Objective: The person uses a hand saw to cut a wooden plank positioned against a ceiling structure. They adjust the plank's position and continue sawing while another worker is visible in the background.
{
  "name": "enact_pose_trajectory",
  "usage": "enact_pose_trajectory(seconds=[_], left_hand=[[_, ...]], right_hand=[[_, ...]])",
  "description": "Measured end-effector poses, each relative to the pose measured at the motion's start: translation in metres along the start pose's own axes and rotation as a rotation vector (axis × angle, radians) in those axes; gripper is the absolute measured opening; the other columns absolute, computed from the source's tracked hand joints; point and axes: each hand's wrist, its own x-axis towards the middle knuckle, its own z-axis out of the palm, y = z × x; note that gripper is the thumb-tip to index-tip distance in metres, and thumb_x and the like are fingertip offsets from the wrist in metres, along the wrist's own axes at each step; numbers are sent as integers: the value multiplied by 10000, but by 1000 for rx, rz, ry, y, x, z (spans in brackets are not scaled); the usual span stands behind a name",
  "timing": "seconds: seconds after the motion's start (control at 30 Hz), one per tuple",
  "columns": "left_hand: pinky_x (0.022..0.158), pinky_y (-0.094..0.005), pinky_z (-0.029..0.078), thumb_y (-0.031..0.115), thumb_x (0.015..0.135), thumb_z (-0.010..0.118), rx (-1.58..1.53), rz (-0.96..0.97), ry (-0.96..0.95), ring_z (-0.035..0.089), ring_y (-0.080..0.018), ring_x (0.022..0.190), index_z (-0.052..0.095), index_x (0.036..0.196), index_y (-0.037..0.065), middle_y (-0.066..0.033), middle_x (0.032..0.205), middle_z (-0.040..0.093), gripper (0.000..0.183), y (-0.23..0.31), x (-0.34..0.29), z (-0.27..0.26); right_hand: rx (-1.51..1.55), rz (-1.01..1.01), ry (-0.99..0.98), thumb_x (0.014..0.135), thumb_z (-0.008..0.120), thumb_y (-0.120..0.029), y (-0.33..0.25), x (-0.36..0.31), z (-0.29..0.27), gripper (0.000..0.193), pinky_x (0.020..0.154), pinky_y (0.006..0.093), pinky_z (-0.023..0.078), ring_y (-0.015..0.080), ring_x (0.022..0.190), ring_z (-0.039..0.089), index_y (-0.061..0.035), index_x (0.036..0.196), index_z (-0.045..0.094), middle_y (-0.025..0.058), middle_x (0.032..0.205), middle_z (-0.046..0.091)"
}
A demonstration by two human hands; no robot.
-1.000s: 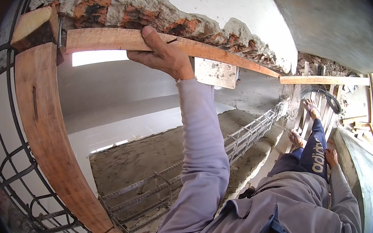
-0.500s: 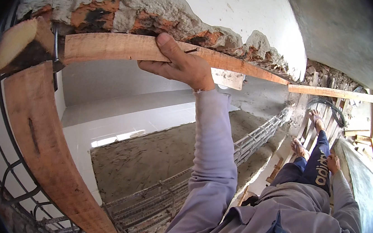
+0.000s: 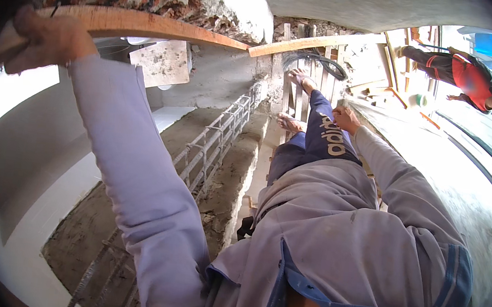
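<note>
My left hand (image 3: 54,40) is closed around a long wooden board (image 3: 145,25), its thumb over the near face. A dark nail (image 3: 55,10) sticks out of the board right beside that hand. The board runs along the foot of a broken wall edge (image 3: 172,2) of plaster and orange brick. Its far end meets a second, paler wooden strip (image 3: 317,46). Beside my knee, my right hand (image 3: 347,120) has its fingers curled together; what they hold, if anything, is hidden.
A rebar cage (image 3: 214,141) lies along the rough concrete ledge. Coiled black cable (image 3: 327,66) rests on wooden slats under my feet. A stained panel (image 3: 161,62) stands past the board. At the upper right is another person (image 3: 468,78) in red and black.
The view has swung right, so the board and my left hand appear farther left. The hand keeps its hold. The other person has come into view; my right hand stays by my knee.
</note>
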Motion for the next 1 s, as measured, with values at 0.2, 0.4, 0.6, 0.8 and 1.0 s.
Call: enact_pose_trajectory(seconds=[0.2, 0.4, 0.6, 0.8, 1.0], left_hand=[[900, -317, 420, 194, 807, 582, 42, -21, -42, 458, -336, 1002, 182, 1157, -28, -242, 1059, 320, 576, 1, 5, 5], [891, -339, 414, 213, 808, 606, 70, 47, -90, 464, -358, 1016, 148, 1152, -69, -264, 1095, 285, 638, -13, 11, 4], [1012, -418, 354, 214, 773, 654, 218, 80, -61, 386, -402, 1143, 126, 1170, -102, -280, 1123, 247, 732, -29, 22, 7], [1098, -511, 250, 280, 785, 613, 125, 89, -14, 279, -462, 1241, 90, 1195, -145, -307, 1134, 253, 789, -25, 23, 16], [1110, -534, 229, 384, 811, 596, 62, -2, 6, 251, -484, 1261, -92, 1331, -192, -339, 1203, 257, 1037, -16, 9, 23]], right_hand=[[88, 17, 111, 818, 477, -230, 52, 2, 34, 307, 801, 361, 517, 263, 805, 676, -55, 924, 707, 126, 810, 702], [53, -10, 78, 821, 485, -240, 10, -39, 17, 311, 800, 363, 516, 269, 808, 672, -34, 913, 700, 137, 809, 700], [120, 21, 126, 821, 495, -218, 24, -46, 34, 300, 813, 356, 514, 269, 846, 677, -34, 929, 705, 138, 821, 705], [204, 52, 117, 819, 502, -209, 35, -50, 44, 290, 826, 364, 507, 266, 863, 676, -42, 939, 707, 139, 843, 707], [97, 24, 158, 812, 510, -194, 30, -59, 40, 254, 807, 392, 504, 283, 863, 670, -63, 897, 711, 145, 852, 704]])
